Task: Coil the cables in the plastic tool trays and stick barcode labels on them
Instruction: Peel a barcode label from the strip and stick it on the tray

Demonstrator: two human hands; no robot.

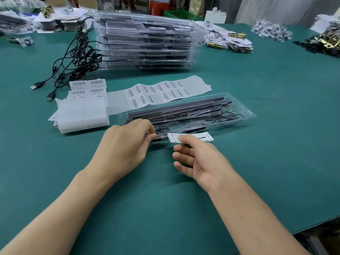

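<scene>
A clear plastic tool tray (237,112) lies across the green table in front of me, with dark tools and a black coiled cable (230,115) inside. My left hand (125,144) grips the tray's near left edge with curled fingers. My right hand (196,159) pinches a white label card (200,136) at the tray's near edge, between thumb and forefinger. A strip of barcode labels (158,93) lies just behind the tray.
A tall stack of filled clear trays (145,41) stands at the back. Loose black USB cables (77,57) tangle to its left. Label sheets and backing paper (82,107) lie at left. Brass hardware and paper piles (233,40) sit at the far right.
</scene>
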